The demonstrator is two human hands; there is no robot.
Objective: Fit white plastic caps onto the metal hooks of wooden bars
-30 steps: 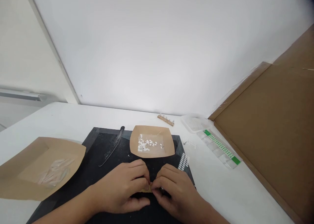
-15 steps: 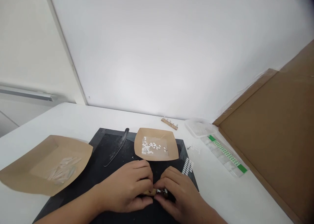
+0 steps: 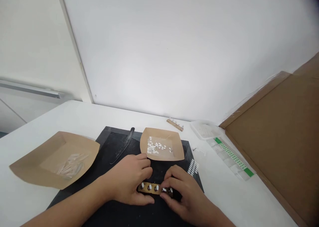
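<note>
A narrow wooden strip (image 3: 153, 188) lies over the black mat, bearing a row of dark round studs with small white oval pieces on top. My left hand (image 3: 129, 180) is curled around its left end, fingers above and thumb below. Near the right end, my right hand (image 3: 180, 192) pinches the strip between thumb and fingers, partly covering the studs there. Just beyond both hands stands a cardboard tray (image 3: 178, 147) holding loose white oval pieces (image 3: 156, 147).
A larger cardboard tray (image 3: 32, 160) with clear slender pieces stands left. A dark curved file (image 3: 126, 144) lies on the black mat (image 3: 112, 213). To the right are a sheet of white ovals (image 3: 193, 167), a clear plastic case (image 3: 233, 159), and another studded strip (image 3: 174, 124) behind.
My left fingers have drawn back leftward, uncovering several studs with white ovals on the strip. My right hand still pinches its right part. The view has shifted slightly.
</note>
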